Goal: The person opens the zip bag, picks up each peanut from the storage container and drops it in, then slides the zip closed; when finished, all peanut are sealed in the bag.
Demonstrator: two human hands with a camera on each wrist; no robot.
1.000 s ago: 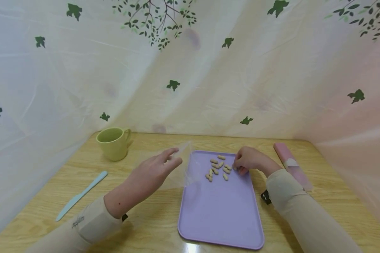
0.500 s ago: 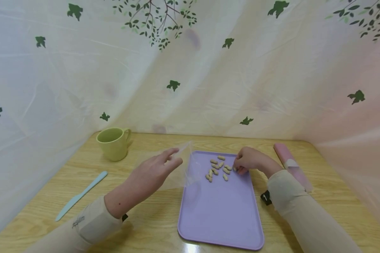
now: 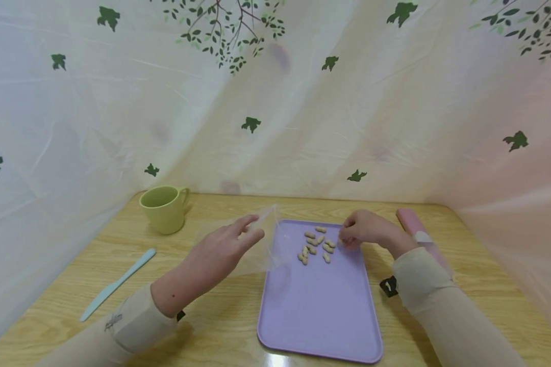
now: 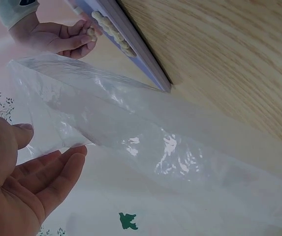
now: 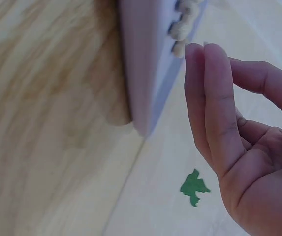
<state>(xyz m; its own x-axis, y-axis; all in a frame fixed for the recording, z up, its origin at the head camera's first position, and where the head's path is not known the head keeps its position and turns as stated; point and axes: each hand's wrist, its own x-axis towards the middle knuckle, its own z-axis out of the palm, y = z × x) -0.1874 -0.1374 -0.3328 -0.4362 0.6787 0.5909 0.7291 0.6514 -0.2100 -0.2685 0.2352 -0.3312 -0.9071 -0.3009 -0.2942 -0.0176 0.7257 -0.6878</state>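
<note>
My left hand (image 3: 218, 250) holds a clear plastic bag (image 4: 131, 128), thumb and fingers apart around its near edge. The bag spreads out beyond the fingers and overlaps the left rim of a lilac tray (image 3: 319, 311) in the head view. My right hand (image 3: 365, 228) is over the tray's far right corner. In the left wrist view its thumb and fingertips pinch a peanut (image 4: 91, 32) in its shell. The right wrist view hides that peanut behind the straight fingers (image 5: 219, 98). Several more unshelled peanuts (image 3: 312, 242) lie grouped on the tray's far half.
A yellow-green mug (image 3: 163, 211) stands at the back left. A pale blue spatula-like knife (image 3: 118, 284) lies on the wooden table (image 3: 220, 326) at the left. To the tray's right is a pink roll (image 3: 410, 221) with a white band. A leaf-printed curtain (image 3: 294, 153) encloses the back and sides.
My right hand has risen slightly from the tray's far right corner, with the peanut between its fingertips. The left hand and the bag have stayed in place.
</note>
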